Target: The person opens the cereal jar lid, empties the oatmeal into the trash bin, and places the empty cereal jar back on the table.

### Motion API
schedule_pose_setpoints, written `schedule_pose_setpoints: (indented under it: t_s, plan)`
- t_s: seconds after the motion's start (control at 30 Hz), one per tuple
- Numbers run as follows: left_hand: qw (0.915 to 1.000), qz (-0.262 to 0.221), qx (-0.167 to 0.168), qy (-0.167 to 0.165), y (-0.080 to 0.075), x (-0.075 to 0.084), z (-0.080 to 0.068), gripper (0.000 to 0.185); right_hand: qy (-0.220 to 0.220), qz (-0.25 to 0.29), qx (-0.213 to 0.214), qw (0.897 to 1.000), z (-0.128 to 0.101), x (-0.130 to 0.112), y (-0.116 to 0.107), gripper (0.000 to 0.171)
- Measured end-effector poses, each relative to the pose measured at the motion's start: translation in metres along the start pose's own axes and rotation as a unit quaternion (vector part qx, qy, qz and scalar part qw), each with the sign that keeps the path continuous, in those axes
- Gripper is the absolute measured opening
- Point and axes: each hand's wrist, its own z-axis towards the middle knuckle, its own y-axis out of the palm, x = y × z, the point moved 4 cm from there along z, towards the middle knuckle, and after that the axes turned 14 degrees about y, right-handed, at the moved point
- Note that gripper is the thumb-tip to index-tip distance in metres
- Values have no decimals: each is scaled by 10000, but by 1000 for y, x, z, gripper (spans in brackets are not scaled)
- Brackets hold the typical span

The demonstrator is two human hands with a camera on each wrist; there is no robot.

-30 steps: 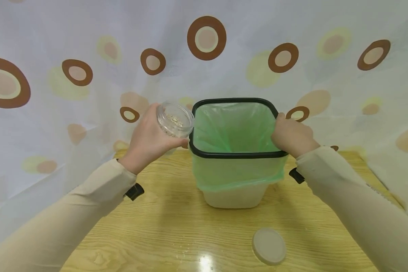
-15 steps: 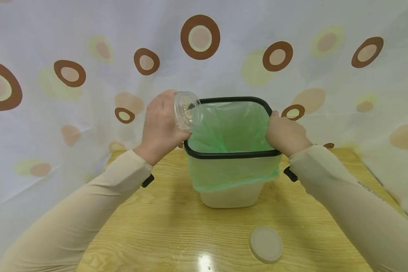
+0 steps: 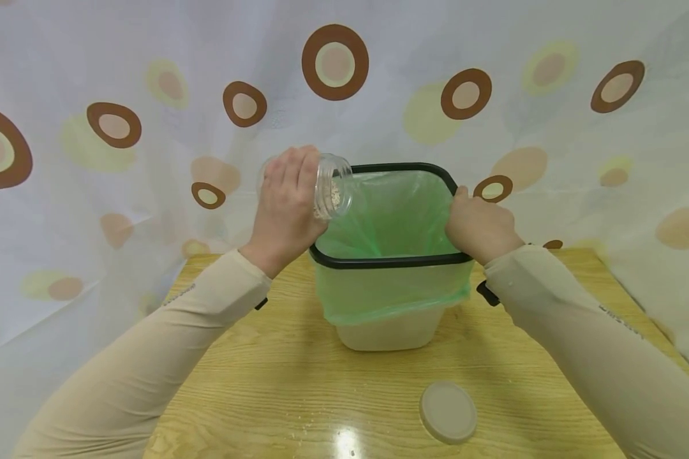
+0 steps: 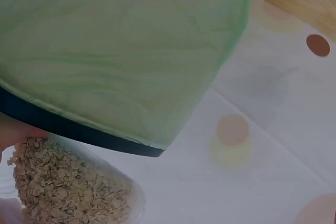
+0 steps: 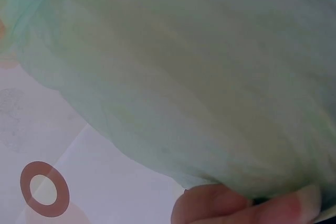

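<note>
My left hand (image 3: 287,207) grips a clear jar (image 3: 325,183) at the bin's left rim. The jar lies tilted on its side, its mouth facing right over the bin. Oat flakes (image 4: 68,187) fill much of it in the left wrist view. A pale trash bin (image 3: 387,336) with a black rim (image 3: 390,262) stands on the table, lined with a green bag (image 3: 402,217) folded over the outside. My right hand (image 3: 482,226) holds the rim's right side; in the right wrist view its fingers (image 5: 210,203) pinch the bag's edge there.
A round beige lid (image 3: 448,412) lies in front of the bin on the wooden table (image 3: 247,389). Small pale crumbs (image 3: 301,424) are scattered to the lid's left. Behind the table hangs a white patterned sheet (image 3: 390,38).
My left hand has moved right and rolled the jar from mouth-up to sideways, its mouth now over the bin's left rim. The right hand keeps its hold on the rim.
</note>
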Motion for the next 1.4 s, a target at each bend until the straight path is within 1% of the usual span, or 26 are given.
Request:
schedule_pose_setpoints:
  t_s: [0.17, 0.33, 0.53, 0.77, 0.97, 1.23, 1.4]
  plan:
    - [9993, 266, -94, 230, 2, 2, 0, 68, -11, -17, 23, 10000, 0, 0, 0, 55]
    - [9985, 406, -152, 325, 3, 2, -2, 69, -15, -3, 22, 10000, -1, 0, 0, 56]
    - [9973, 538, -128, 485, 2, 2, -3, 68, -10, -13, 57, 10000, -1, 0, 0, 55]
    - [9957, 627, -144, 661, 0, 3, 1, 71, -29, -57, 163, 9998, -2, 1, 0, 54]
    - [9946, 689, -131, 760, 0, 6, 1, 73, 55, -89, 81, 9999, -2, 0, 0, 55]
    - [9931, 744, 29, 901, 1, 9, 1, 67, 61, -112, 64, 9999, -1, 0, 2, 56]
    - [9928, 697, -25, 976, 1, 10, 1, 68, -1, -44, 124, 9999, -1, 1, 2, 55]
